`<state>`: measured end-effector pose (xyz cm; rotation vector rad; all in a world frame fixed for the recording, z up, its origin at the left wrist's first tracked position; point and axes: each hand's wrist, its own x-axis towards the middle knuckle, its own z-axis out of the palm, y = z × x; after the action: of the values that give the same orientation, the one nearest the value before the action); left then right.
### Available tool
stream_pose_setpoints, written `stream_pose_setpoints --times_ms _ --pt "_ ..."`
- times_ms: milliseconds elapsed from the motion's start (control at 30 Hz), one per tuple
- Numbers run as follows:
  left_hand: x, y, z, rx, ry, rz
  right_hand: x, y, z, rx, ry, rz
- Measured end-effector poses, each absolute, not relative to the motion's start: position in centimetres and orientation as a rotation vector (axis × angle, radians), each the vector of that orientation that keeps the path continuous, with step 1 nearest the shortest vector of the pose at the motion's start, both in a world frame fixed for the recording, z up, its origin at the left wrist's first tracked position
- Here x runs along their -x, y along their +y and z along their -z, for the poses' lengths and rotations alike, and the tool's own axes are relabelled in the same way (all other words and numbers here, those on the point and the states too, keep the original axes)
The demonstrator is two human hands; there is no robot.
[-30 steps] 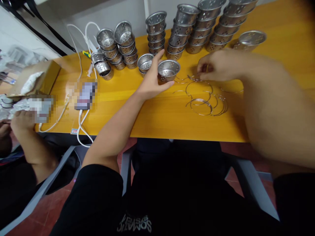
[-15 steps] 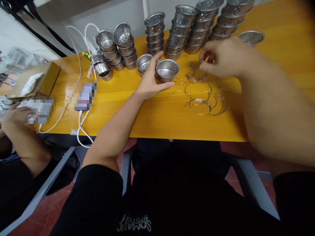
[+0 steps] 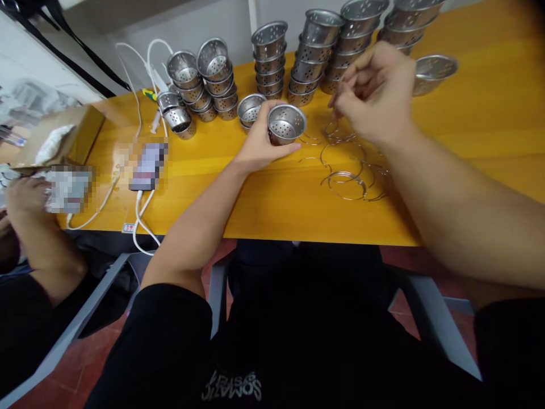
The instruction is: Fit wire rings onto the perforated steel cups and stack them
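My left hand (image 3: 261,142) is closed round a small perforated metal cup (image 3: 286,124), with the thumb at its front and the open top facing up. Another perforated cup (image 3: 251,108) stands just behind that hand, partly covered by it. My right hand (image 3: 368,94) is raised over the wires with thumb and fingers pinched together. Whatever lies in the pinch is too thin and blurred to make out. Below it, thin bent wire rings (image 3: 346,175) lie loosely overlapping on the yellow table (image 3: 272,210).
Stacks of perforated cups (image 3: 305,71) line the back, with more stacked cups (image 3: 216,85) at the left. A single cup (image 3: 434,74) stands far right. Left are a phone (image 3: 147,167) with white cables and a cardboard box (image 3: 80,133). Another person's hand (image 3: 28,196) holds something pixelated.
My right hand has shifted slightly left and turned, uncovering more of the far-right cup. My left index finger has curled in behind the cup, which has moved a little left.
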<state>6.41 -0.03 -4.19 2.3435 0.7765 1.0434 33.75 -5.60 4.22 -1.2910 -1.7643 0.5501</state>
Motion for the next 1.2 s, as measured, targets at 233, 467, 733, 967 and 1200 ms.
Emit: stream_pose_setpoints --times_ms 233,467,733,967,1200 --pt "-7.0 -0.7 4.0 -2.377 0.755 -0.955 -31.0 -7.9 -5.2 1.178 -1.799 -0.647" --pt "-7.1 -0.1 4.6 -2.344 0.780 -0.992 -32.2 -8.0 -5.3 1.237 -1.912 -0.575" --pt "-7.3 -0.3 4.4 -2.362 0.783 -0.959 -31.6 -8.4 -5.8 1.182 -1.886 -0.634" --pt "-7.8 -1.7 3.2 -2.358 0.806 -0.917 -31.1 -6.3 -3.5 0.930 -1.767 -0.916" --pt "-8.2 -2.6 2.4 -2.353 0.824 -0.876 -30.7 -5.8 -2.9 0.885 -1.606 -1.087"
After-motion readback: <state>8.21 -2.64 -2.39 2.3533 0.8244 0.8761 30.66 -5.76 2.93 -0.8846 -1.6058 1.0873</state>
